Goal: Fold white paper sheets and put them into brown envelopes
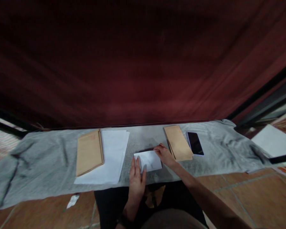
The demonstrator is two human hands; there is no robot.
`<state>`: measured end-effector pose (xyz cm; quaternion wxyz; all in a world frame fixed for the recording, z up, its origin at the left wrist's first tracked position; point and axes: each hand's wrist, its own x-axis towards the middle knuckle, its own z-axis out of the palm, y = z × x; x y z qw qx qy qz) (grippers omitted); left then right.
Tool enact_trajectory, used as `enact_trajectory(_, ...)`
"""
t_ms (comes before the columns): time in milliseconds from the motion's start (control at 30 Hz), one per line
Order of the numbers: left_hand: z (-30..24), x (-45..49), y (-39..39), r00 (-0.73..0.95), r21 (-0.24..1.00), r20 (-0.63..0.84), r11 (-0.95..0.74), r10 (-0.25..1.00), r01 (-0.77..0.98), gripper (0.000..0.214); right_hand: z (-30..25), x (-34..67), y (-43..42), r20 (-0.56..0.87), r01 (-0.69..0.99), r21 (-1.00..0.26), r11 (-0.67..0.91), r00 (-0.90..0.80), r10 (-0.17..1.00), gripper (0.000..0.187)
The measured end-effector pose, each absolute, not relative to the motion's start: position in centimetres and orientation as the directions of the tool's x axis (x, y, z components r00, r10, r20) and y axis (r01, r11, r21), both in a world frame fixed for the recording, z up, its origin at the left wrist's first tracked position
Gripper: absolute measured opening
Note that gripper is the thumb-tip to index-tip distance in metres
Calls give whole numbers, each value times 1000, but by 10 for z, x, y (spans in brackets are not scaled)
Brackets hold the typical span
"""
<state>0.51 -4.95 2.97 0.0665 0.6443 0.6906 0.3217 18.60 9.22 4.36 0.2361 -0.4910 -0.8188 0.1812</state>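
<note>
A folded sheet of white paper (149, 161) lies in front of me on the grey cloth. My left hand (136, 181) rests at its left side, fingers stretched out and slightly apart on the paper's edge. At the upper right corner, my right hand (164, 154) has its fingers bent and closed on the paper. Something dark shows along the paper's far edge, too little of it to name. Just right of my right hand is a small stack of brown envelopes (178, 143).
To the left, more brown envelopes (89, 154) lie partly over large white sheets (113, 159). A phone (195, 143) sits beside the right envelopes. Grey cloth (50, 159) covers the narrow surface, with a dark red curtain (143, 79) behind. A white scrap (72, 201) is on the tiled floor.
</note>
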Motion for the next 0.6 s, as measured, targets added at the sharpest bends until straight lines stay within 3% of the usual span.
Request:
enact_trajectory(100,62,2,-35,-303,589,378,25,875,808,68,71,190,95,282,647,-587,487,-400,872,27)
enact_trajectory(200,90,-3,-23,-328,541,512,-1,794,841,73,92,195,85,395,503,-676,538,-368,841,27)
enact_trajectory(300,92,-5,-20,-152,362,568,-80,809,929,69,87,199,64,405,458,-685,566,-407,819,26)
enact_trajectory(433,53,-5,-34,132,134,401,-201,906,970,63,54,208,28,305,528,-644,553,-486,819,25)
enact_trajectory(600,9,-9,-47,304,24,268,-322,914,947,64,34,222,-6,233,541,-610,579,-576,783,35)
